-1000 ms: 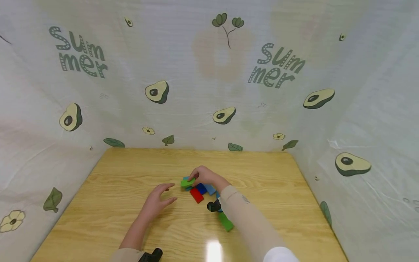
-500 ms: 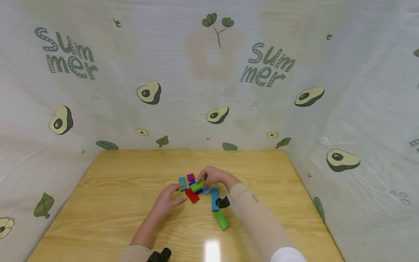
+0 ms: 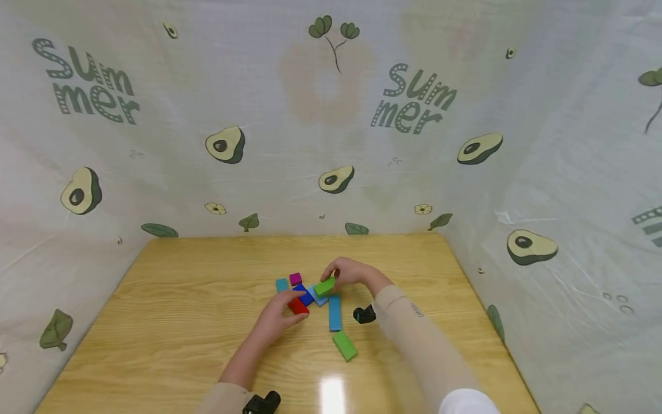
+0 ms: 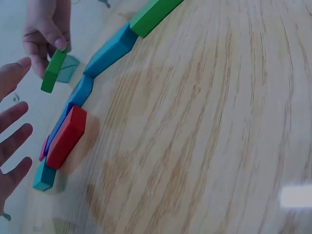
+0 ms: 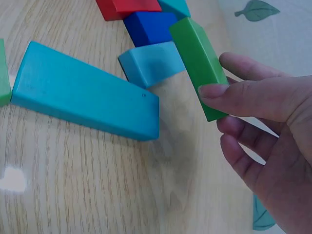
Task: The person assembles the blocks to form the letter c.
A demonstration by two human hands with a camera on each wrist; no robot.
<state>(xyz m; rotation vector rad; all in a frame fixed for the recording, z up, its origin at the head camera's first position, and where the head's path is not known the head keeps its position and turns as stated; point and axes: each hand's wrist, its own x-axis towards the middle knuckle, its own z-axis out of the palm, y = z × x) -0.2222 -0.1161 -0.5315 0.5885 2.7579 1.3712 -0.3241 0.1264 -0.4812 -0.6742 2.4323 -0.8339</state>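
My right hand [image 3: 350, 271] pinches a green block [image 5: 200, 68] between thumb and fingers, held above the table near the light blue block [image 5: 151, 63]. My left hand [image 3: 275, 316], its fingers spread, holds nothing and hovers beside the red block [image 4: 67, 137]. Against the red block lies a dark blue block [image 5: 150, 28]. Farther left, a teal block [image 3: 281, 284] is partly hidden by the left hand in the head view. A small magenta block [image 3: 295, 279] lies behind them.
A long blue block [image 3: 335, 313] and a second green block [image 3: 345, 345] form a line toward the front of the wooden table [image 3: 196, 322]. A white printed cloth [image 3: 289, 195] stands around the back and sides.
My right hand has carried the green block rightward, away from the teal block, over the dark blue one to the light blue one. My left hand has shifted right toward the red block.
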